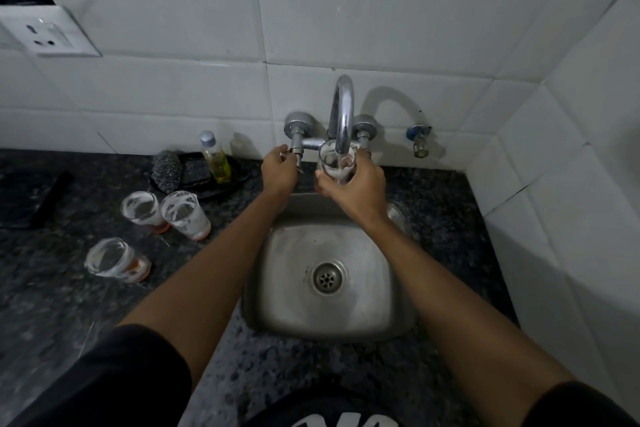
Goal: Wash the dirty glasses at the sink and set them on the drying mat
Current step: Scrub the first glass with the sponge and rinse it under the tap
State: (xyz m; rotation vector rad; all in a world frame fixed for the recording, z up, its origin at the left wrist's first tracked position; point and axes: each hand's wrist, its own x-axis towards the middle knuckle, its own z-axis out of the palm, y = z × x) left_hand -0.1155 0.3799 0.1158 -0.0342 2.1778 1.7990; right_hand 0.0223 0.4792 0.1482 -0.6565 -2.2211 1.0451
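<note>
right hand [356, 189]: fingers wrapped round a clear glass [335, 165], held under the running faucet [341, 114] above the sink's [277, 288] back edge | left hand [278, 170]: fingers curled on the left tap handle [294, 149] | three soapy glasses [185, 213] on the table [69, 288], left of the sink, two upright, one tipped
</note>
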